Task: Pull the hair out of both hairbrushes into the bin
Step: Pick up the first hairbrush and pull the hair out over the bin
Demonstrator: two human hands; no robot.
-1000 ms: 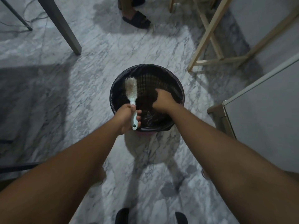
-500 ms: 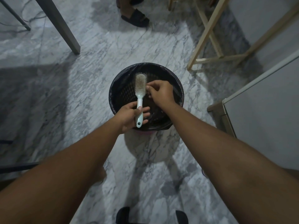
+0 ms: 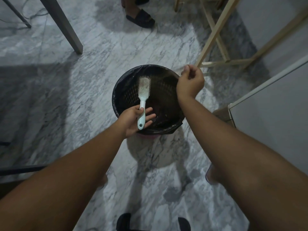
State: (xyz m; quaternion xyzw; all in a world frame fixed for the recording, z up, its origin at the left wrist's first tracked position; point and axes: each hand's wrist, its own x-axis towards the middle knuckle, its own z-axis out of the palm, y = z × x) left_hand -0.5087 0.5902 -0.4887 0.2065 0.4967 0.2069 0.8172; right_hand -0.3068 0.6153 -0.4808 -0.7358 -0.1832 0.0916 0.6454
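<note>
Hairbrush [image 3: 144, 85] sits over the bin [image 3: 115, 99], bristles up, head above the opening. Left hand [image 3: 131, 121] holds the handle: thumb clamps it onto the palm, fingers loosely spread underneath. Right hand [image 3: 190, 82] is raised at the bin's far-right rim, fingers curled, thumb tip against forefinger. Any hair in that pinch is too fine to see.

Step in hand looks like pulling a tuft clear and dropping it. To do it well, the head should stay over the opening so strays fall in. The right hand should move inward before letting go, since at the rim hair could land on the floor [image 3: 83, 80]. Best to pinch low at the bristle base.

Brush is pale plastic with a narrow oval head and light bristles. Thin fuzz seems left on the pad, so probably not clean yet. Second brush not in view.
</note>
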